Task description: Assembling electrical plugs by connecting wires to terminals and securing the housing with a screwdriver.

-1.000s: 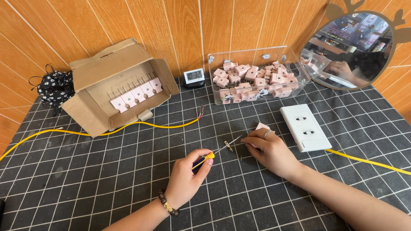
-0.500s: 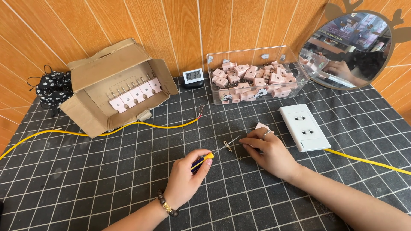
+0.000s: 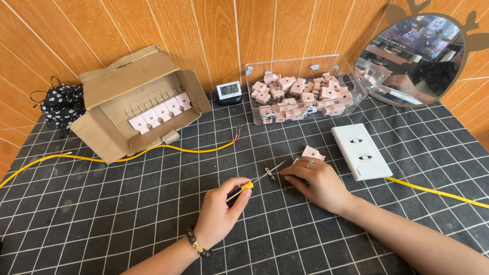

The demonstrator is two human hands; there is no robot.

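My left hand (image 3: 220,209) grips a small screwdriver (image 3: 244,187) with a yellow and dark handle; its thin shaft points up and right toward a small metal prong piece (image 3: 269,173) on the mat. My right hand (image 3: 316,181) rests fingers-down on the mat just right of that metal piece, its fingertips touching or nearly touching small parts there. A pink plug shell (image 3: 311,153) lies just beyond the right hand's knuckles. A white double socket plate (image 3: 361,151) sits to the right of it.
An open cardboard box (image 3: 132,104) with a row of pink plugs lies at the back left. A clear bin (image 3: 303,91) of several pink plugs, a small digital clock (image 3: 228,91), a round mirror (image 3: 415,56) and a yellow cable (image 3: 168,149) share the gridded black mat (image 3: 102,219).
The right hand has shifted slightly down and left along the mat toward the screwdriver tip. The left hand holds the screwdriver in nearly the same place.
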